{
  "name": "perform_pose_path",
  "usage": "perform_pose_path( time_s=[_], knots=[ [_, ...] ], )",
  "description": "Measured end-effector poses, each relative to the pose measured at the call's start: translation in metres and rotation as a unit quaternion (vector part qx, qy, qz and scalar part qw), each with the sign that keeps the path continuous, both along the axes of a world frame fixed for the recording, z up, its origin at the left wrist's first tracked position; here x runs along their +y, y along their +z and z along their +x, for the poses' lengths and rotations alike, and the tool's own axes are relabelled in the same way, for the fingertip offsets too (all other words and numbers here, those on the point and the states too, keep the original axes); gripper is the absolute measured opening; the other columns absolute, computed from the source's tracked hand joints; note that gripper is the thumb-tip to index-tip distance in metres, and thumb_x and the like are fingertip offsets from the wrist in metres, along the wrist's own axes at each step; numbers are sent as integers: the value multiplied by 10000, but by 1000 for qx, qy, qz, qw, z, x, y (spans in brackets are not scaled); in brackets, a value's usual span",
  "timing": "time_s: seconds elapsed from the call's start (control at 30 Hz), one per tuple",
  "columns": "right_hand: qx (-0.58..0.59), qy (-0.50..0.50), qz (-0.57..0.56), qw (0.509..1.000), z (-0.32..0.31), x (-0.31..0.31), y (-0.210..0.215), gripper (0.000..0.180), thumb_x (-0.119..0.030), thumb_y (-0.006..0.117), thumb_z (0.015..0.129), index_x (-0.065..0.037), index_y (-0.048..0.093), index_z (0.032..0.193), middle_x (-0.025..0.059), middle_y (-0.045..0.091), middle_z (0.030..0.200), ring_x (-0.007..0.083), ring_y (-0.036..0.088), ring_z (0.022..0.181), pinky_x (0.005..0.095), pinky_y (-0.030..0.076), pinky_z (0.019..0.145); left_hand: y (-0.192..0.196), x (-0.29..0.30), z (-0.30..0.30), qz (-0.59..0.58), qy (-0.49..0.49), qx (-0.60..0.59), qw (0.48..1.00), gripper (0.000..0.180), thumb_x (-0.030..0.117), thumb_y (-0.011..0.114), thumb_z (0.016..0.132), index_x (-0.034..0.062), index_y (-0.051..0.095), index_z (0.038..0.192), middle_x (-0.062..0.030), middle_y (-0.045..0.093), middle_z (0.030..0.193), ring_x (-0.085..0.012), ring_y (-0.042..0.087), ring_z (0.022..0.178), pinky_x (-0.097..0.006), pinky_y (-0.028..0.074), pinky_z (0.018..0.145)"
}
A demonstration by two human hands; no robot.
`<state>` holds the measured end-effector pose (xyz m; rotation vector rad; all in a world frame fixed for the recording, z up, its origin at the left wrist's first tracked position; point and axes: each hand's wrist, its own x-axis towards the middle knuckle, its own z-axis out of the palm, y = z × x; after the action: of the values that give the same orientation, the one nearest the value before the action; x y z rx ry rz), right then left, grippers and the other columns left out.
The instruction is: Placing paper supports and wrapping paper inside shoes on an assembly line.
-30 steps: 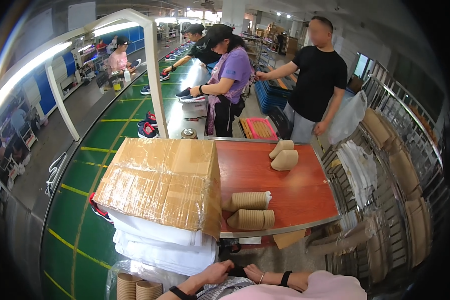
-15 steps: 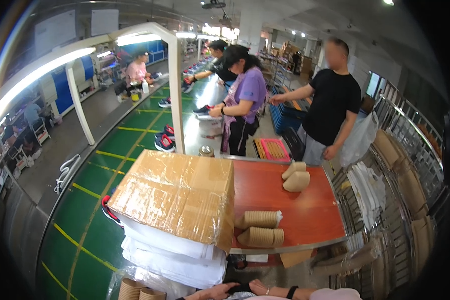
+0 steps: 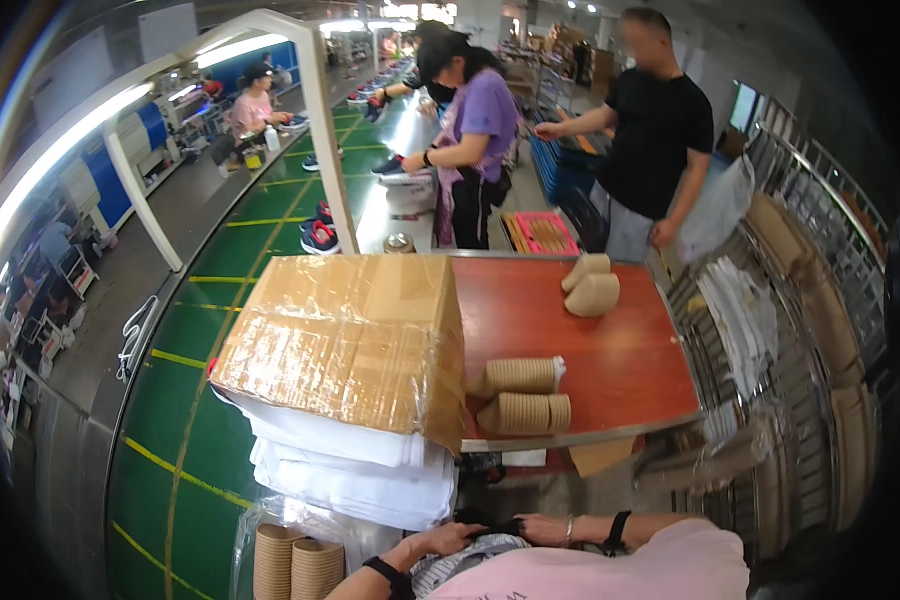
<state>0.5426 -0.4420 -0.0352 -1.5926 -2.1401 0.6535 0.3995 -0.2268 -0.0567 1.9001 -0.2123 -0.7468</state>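
Both forearms come in low, elbows out, and meet at the person's waist. L hand (image 3: 448,538) reaches in from the left, back of hand up, fingers bent inward; R hand (image 3: 545,530) mirrors it from the right, wrist nearly level. Btwn them, at waist height, sits 1 dark item (image 3: 489,522), fingers of both hands against it; can't tell if they pinch it or just rest there, as fingertips are hidden. Grey patterned cloth (image 3: 460,562) bunches just below, beside the pink top (image 3: 590,568). 2 black wristbands, 1 per arm: left wristband (image 3: 386,575), right wristband (image 3: 618,528).

Left of L arm: clear plastic bag (image 3: 242,562) w/ 2 upright beige stacks (image 3: 317,568). Behind, 1 cardboard box (image 3: 340,340) atop a white pile (image 3: 345,480).

Right of box: red table (image 3: 630,370) w/ 2 ribbed beige stacks (image 3: 525,412) lying side by side near its front edge; pcs per stack too small to count. 2 smooth beige forms (image 3: 592,293) stand together toward the far right.

Farther: green conveyor (image 3: 195,400) w/ a pair (2) of dark/red shoes (image 3: 318,237) by the white post (image 3: 327,140); 1 co-worker in purple (image 3: 488,110) bent over a shoe, 1 in black T-shirt (image 3: 658,130) standing right.
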Motion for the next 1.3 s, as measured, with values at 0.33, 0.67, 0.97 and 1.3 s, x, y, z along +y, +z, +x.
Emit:
perform_pose_path(
  time_s=[0.33,0.67,0.97,1.3],
  knots=[
    [93,-186,-13,978,-18,3,-1,316,-30,609,623,-95,596,932,80,590,883,292,568,889,364,477,730,30,-13,-6,-11,96,20,995,489,123,533,772,78,452,1252,-239,575,1074,-354,548,1017,-377,424,884],
    [-27,-229,92,969,-10,37,-22,106,-193,536,711,-117,586,765,72,552,723,276,562,678,374,441,554,22,-8,7,12,184,-42,982,378,48,504,773,31,506,1150,-197,611,872,-328,594,848,-373,458,770],
    [242,-212,-44,946,0,-4,6,382,56,595,607,-41,594,976,121,600,852,305,588,766,339,471,662,43,-13,-9,-8,158,-18,987,361,49,493,821,46,508,1181,-153,621,901,-280,597,804,-348,463,741],
    [87,-267,-59,958,-15,13,-9,334,30,575,531,-59,554,851,78,597,834,314,577,760,382,457,632,17,-31,12,77,267,6,961,225,211,621,821,43,644,970,-132,643,787,-181,594,697,-305,458,643]
  ],
)
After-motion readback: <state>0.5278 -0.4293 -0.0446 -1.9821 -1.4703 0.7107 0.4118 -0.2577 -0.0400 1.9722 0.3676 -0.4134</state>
